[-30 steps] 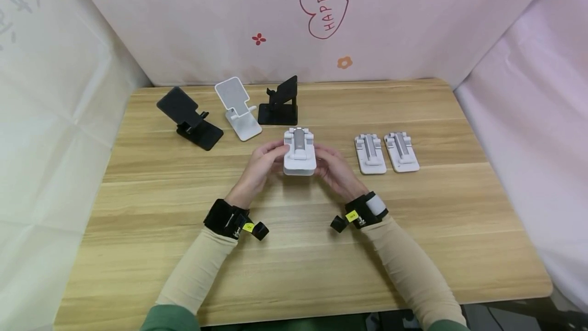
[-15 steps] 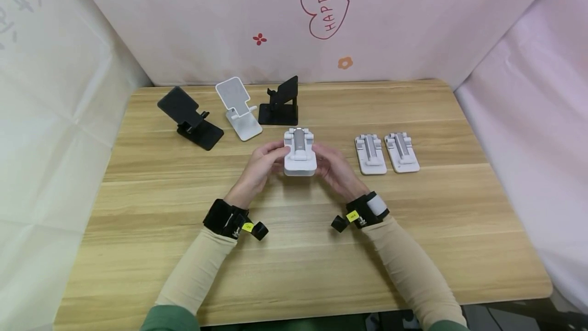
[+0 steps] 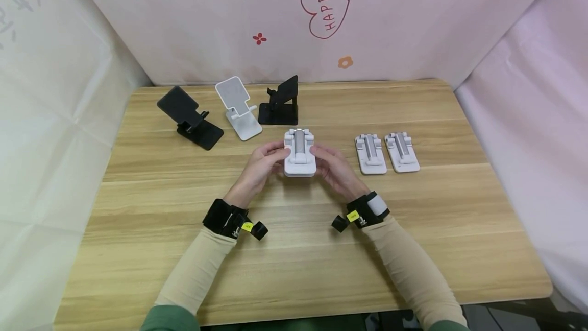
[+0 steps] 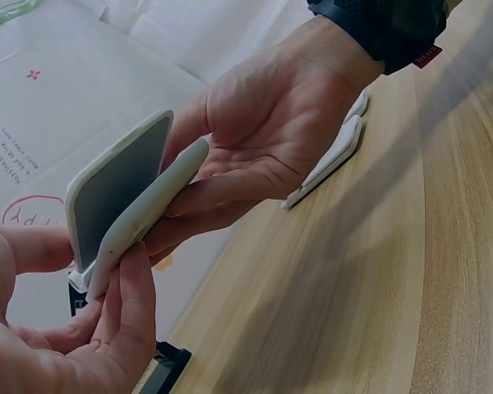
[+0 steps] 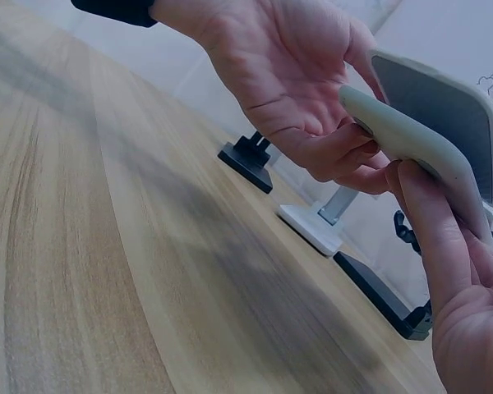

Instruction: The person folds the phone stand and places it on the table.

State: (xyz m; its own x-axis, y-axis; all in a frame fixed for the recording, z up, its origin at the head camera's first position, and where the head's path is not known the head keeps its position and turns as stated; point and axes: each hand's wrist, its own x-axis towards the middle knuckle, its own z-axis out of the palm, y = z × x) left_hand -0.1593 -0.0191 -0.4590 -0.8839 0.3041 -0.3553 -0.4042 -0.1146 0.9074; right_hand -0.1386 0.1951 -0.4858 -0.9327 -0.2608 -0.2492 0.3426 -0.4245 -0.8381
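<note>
Both hands hold a white folding phone stand (image 3: 299,160) above the middle of the table. Its grey hinge arm faces up in the head view. In the left wrist view its two plates stand slightly apart, with a grey pad on the inner face of one. My left hand (image 3: 259,170) grips the left edge, thumb on top and fingers beneath. At the right edge, my right hand (image 3: 337,170) pinches it the same way, its thumb tip over the upper face. The fingers under the stand are hidden from the head view but show in the right wrist view (image 5: 431,222).
Two folded white phone stands (image 3: 370,154) (image 3: 401,152) lie to the right. At the back left stand an unfolded black phone stand (image 3: 188,119), a white one (image 3: 238,106) and another black one (image 3: 278,106). A printed cloth (image 3: 390,24) hangs behind the wooden table (image 3: 294,269).
The held phone stand has tilted a little, and the gap at its near end looks narrower from above. My right thumb has come slightly further over its upper face. Both arms stay in place.
</note>
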